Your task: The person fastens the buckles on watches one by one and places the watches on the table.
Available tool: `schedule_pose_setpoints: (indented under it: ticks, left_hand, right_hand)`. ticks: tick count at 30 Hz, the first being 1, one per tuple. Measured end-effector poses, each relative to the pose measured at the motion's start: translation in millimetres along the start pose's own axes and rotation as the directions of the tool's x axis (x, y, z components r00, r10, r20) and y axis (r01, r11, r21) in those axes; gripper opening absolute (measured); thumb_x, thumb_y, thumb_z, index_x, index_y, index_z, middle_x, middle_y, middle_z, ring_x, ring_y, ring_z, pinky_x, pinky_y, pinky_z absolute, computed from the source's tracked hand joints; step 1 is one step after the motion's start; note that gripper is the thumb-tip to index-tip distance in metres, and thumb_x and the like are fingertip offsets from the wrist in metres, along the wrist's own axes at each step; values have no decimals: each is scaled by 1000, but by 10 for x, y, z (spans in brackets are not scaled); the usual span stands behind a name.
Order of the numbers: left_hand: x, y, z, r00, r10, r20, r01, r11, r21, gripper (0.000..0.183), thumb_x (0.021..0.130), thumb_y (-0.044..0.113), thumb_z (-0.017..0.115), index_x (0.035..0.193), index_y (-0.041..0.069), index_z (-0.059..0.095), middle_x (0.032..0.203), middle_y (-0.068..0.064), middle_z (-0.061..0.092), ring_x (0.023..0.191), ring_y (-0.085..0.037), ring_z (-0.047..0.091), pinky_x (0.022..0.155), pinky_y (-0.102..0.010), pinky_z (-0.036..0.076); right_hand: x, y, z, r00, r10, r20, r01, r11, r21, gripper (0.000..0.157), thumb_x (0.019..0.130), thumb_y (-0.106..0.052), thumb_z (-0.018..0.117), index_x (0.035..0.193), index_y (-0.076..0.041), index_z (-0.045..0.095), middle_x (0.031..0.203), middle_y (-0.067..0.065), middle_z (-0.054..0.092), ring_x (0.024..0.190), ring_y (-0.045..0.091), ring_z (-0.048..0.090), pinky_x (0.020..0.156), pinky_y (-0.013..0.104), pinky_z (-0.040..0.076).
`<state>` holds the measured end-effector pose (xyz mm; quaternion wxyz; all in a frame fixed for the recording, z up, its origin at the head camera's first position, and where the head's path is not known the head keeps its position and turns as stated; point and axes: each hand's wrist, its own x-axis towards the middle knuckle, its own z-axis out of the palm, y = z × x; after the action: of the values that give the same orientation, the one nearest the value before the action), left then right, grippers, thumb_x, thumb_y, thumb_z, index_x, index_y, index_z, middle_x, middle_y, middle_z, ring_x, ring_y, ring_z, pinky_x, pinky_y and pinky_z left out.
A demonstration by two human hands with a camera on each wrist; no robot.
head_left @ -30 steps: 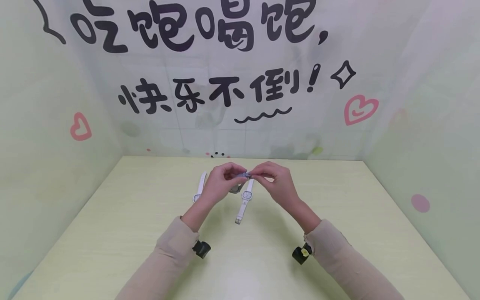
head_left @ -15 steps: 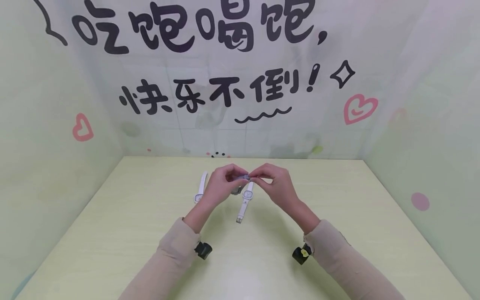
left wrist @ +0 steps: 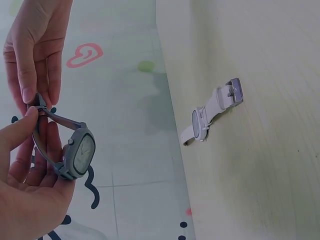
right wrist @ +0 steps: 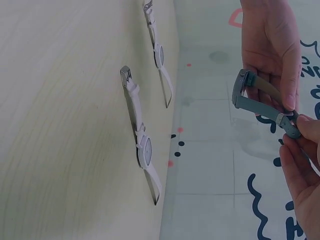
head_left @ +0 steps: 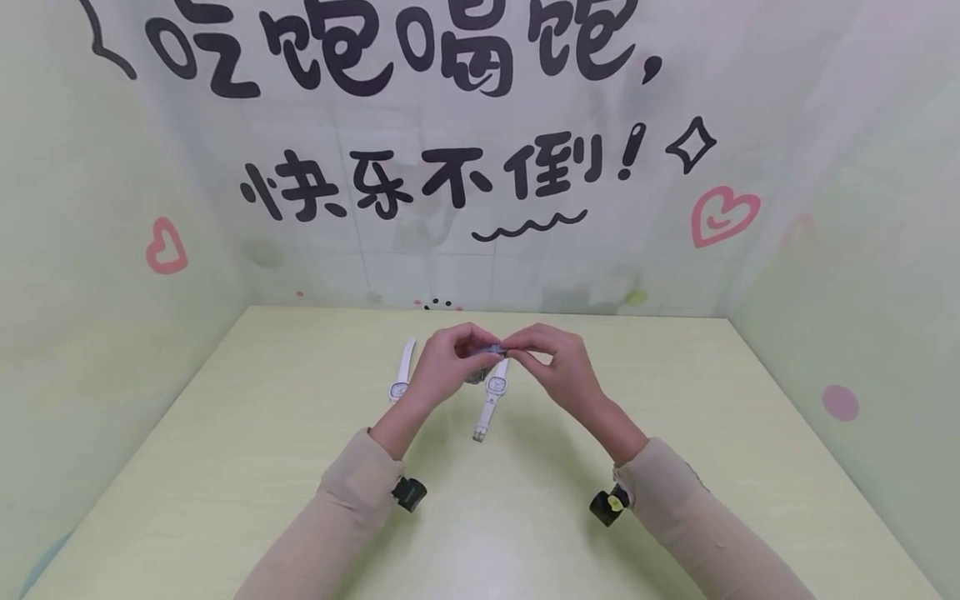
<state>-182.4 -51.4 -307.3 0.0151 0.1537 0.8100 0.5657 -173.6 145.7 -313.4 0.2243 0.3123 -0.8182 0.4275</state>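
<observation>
A person's left hand (head_left: 447,360) and right hand (head_left: 557,360) together held a grey-blue wristwatch with a rounded case and a slim strap (left wrist: 80,152) in the air above a pale yellow-green table with a wood-like surface (head_left: 487,517). The thumb and fingers of the left hand were clamped on the strap, near its metal buckle (right wrist: 285,121). The thumb and fingers of the right hand pinched the strap just beside this place, so the fingertips of both hands were very near to each other. The strap was bent into a loop, and the case hung below the fingers; I cannot tell whether the buckle was fastened.

Two white wristwatches lay on the table, well below the hands. The left one (head_left: 406,362) was partly hidden by the left hand and forearm. The other one (head_left: 496,385) lay slantwise between the two forearms, its buckle towards the person.

Both arms wore beige sleeves (head_left: 660,467), with a small black device (head_left: 409,493) at each cuff. Behind the table stood a whitish wall (head_left: 435,275) with large black Chinese characters and a pink heart (head_left: 725,217).
</observation>
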Motion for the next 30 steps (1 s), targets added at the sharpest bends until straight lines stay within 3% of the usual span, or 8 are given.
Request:
schedule_pose_setpoints:
  ticks: [17, 26, 30]
  left_hand:
    - [-1, -35, -12, 999, -17, -28, 18, 999, 42, 19, 86, 12, 78, 104, 10, 73, 96, -8, 74, 76, -15, 62, 63, -23, 52]
    - [10, -77, -18, 1000, 20, 17, -20, 1000, 24, 27, 89, 11, 74, 114, 7, 68, 109, -11, 74, 97, -21, 71, 84, -29, 59]
    - [6, -81, -53, 1000, 17, 6, -17, 1000, 23, 24, 90, 13, 74, 112, 6, 69, 108, -12, 74, 97, -22, 71, 83, -30, 59]
  right_hand:
    - [-2, 22, 109, 1000, -21, -23, 21, 1000, 5, 14, 86, -2, 75, 98, -6, 79, 95, 7, 78, 90, 20, 74, 81, 29, 61]
    - [7, -11, 90, 998, 53, -40, -55, 998, -43, 13, 87, -5, 74, 99, -5, 78, 96, 7, 78, 90, 18, 74, 81, 30, 61]
    - [18, -5, 96, 997, 52, -65, -53, 998, -17, 13, 86, -3, 75, 98, -3, 78, 95, 9, 77, 89, 20, 74, 81, 29, 61]
